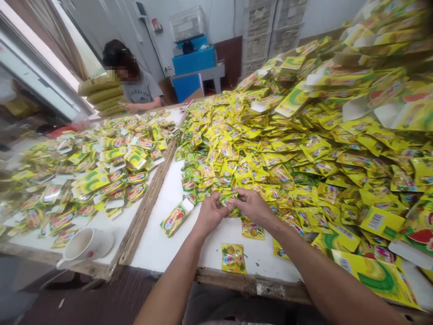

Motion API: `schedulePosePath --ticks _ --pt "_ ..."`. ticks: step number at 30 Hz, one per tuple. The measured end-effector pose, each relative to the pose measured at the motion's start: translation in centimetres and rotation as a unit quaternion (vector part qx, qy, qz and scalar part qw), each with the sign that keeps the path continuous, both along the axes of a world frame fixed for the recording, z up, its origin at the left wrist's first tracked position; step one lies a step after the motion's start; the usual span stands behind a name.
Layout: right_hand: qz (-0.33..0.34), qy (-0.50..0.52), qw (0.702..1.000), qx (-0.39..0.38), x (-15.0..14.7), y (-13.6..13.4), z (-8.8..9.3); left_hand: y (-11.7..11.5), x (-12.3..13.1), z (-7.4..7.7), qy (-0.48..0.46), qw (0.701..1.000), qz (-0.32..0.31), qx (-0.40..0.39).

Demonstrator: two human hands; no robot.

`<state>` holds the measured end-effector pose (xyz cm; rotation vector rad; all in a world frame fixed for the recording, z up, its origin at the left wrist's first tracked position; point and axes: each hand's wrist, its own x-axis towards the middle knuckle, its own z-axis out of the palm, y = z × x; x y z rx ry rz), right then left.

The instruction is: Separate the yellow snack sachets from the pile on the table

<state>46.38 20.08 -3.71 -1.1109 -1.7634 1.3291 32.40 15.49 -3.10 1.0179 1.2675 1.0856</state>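
Note:
Between the fingers of both hands is a small green packet, partly covered by the fingertips. My left hand pinches its left end, and my right hand grips the right end. To the left of my left hand lies a small printed carton with its white flap raised. A yellow packet with a pineapple print lies flat near the table's front edge. Another yellow packet rests just below my right hand. Right behind my hands begins a large heap of yellow and green packets.
Larger yellow cartons lie at the right front and atop the heap. A wooden strip divides the table. Beyond it are many small cartons and a white mug. Across the table sits another person near stacked sacks.

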Motion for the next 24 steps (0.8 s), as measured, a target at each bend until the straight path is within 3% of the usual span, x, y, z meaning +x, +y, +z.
schedulePosePath --ticks 3,5,8,10,12,16,19,21,24 --pt "-0.085 -0.012 0.996 0.03 0.1 -0.1 -0.2 0.0 -1.3 0.7 0.05 0.998 0.021 0.022" --pt "-0.119 -0.008 0.993 0.02 0.1 0.1 -0.4 0.0 -3.1 1.8 0.178 0.979 0.089 0.039" --pt "-0.126 0.004 0.992 0.018 0.2 0.4 -0.4 -0.6 -5.3 3.9 0.429 0.888 0.165 0.024" --pt "-0.12 0.002 0.992 0.033 0.5 0.5 0.0 -1.7 -5.3 4.8 0.524 0.843 0.125 -0.001" --pt "-0.119 -0.005 0.992 0.046 0.8 0.4 0.6 -3.3 -4.0 4.7 0.564 0.825 0.042 -0.013" --pt "-0.09 -0.005 0.994 0.055 1.0 0.2 1.6 -6.7 -0.4 2.5 0.584 0.805 -0.11 -0.003" --pt "-0.038 0.014 0.999 0.035 0.8 0.0 1.6 -7.8 0.5 0.8 0.525 0.841 -0.124 -0.036" --pt "-0.012 0.042 0.999 0.015 0.7 -0.1 1.5 -7.5 0.0 0.1 0.426 0.9 -0.056 -0.068" --pt "0.036 0.087 0.995 -0.027 0.6 -0.3 1.4 -6.3 -1.3 0.0 0.192 0.976 0.069 -0.081"
